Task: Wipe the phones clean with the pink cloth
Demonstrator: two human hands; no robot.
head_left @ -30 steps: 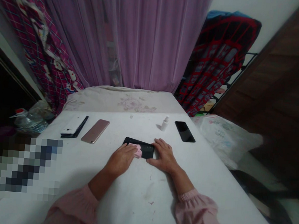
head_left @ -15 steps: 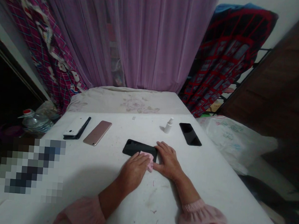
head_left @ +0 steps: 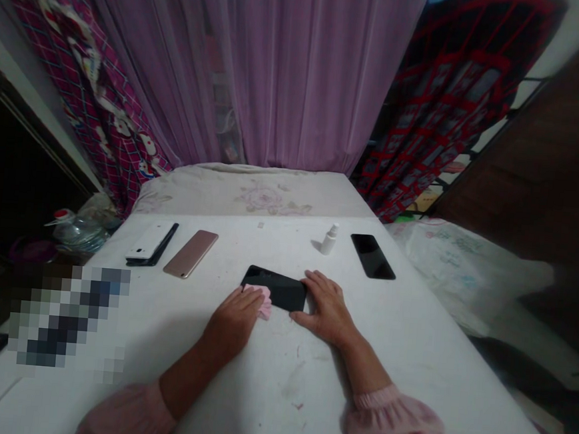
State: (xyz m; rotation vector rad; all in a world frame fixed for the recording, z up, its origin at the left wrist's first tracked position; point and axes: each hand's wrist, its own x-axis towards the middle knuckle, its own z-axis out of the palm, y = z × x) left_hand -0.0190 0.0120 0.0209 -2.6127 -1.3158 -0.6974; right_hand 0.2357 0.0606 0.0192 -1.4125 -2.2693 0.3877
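A black phone (head_left: 278, 288) lies flat, screen up, on the white table (head_left: 277, 376) in front of me. My left hand (head_left: 232, 319) presses a small pink cloth (head_left: 263, 302) onto the phone's left near corner, fingers closed over it. My right hand (head_left: 326, 307) rests on the table at the phone's right end, its fingers spread and touching the phone's edge, holding it steady.
A small white spray bottle (head_left: 328, 239) and another black phone (head_left: 372, 256) lie behind my right hand. A rose-gold phone (head_left: 191, 253) and a white phone stacked on a dark one (head_left: 150, 242) lie at left. A blurred patch covers the table's left edge.
My left hand slid the pink cloth from the phone's right part back to its left near corner. My right hand stayed at the phone's right end.
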